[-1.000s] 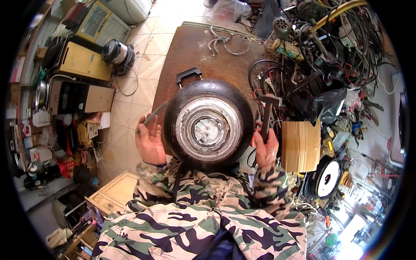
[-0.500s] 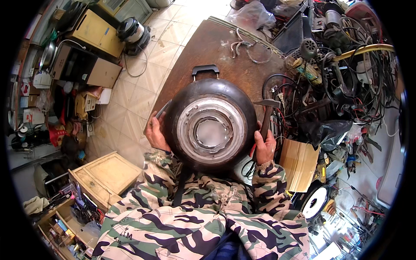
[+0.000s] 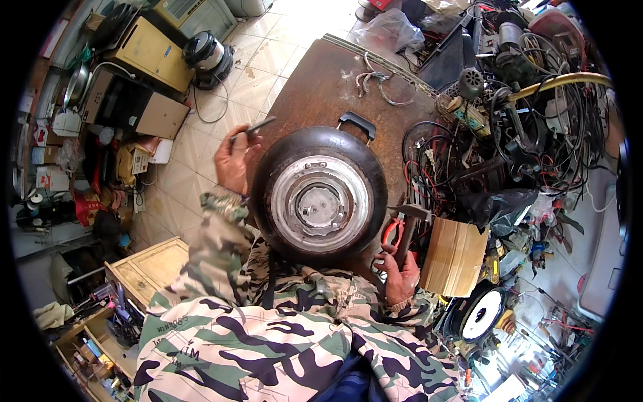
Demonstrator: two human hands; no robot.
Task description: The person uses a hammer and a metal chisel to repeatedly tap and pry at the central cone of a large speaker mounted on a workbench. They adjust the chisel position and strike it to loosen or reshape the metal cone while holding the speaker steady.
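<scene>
Before me: rust-brown flat tabletop; on it, round black metal vessel, knotted grey cord, coiled black cables.

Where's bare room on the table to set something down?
Bare: far part of the brown table, bordered by the pot, grey wire and the table's left edge. Crowded: right side, with black cables, then nearer, the right hand with a hammer beside cardboard.

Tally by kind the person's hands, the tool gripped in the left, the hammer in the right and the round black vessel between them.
Hands: 2, the left hand and the right hand
Slim metal tool: 1
Hammer: 1
Round black vessel: 1
Total: 5
</scene>
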